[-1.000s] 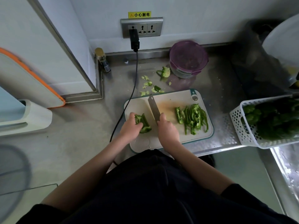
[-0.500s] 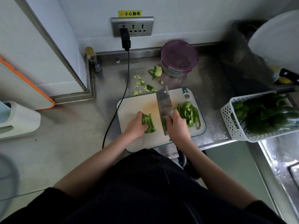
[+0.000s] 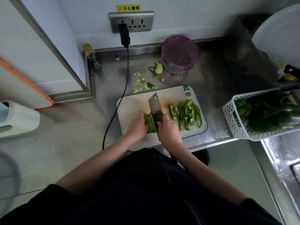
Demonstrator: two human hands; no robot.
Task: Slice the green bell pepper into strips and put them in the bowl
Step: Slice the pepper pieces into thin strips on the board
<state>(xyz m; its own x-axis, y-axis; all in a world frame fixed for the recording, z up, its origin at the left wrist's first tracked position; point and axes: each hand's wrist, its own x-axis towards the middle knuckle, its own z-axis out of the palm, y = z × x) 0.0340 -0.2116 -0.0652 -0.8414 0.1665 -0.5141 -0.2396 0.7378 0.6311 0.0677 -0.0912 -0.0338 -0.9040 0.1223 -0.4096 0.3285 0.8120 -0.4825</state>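
At the frame's centre the left hand (image 3: 137, 127) holds a pepper piece (image 3: 150, 121) on the cutting board (image 3: 129, 104), its long axis running near-to-far. The right hand (image 3: 169, 131) grips the knife (image 3: 155, 103), blade pointing away, touching the pepper. Cut strips (image 3: 186, 113) lie just right; a purple-lidded container (image 3: 180, 53) stands farther back.

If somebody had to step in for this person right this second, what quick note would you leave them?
Left hand: holds the uncut pepper piece down on the cutting board.
Right hand: grip on the cleaver, blade against that piece.
Done: a pile of cut strips lies on the board's right side; core and trimmings sit behind the board.
Left: finish slicing this piece, then move all strips into the bowl. The purple-lidded container is still closed; nothing is in any bowl yet.
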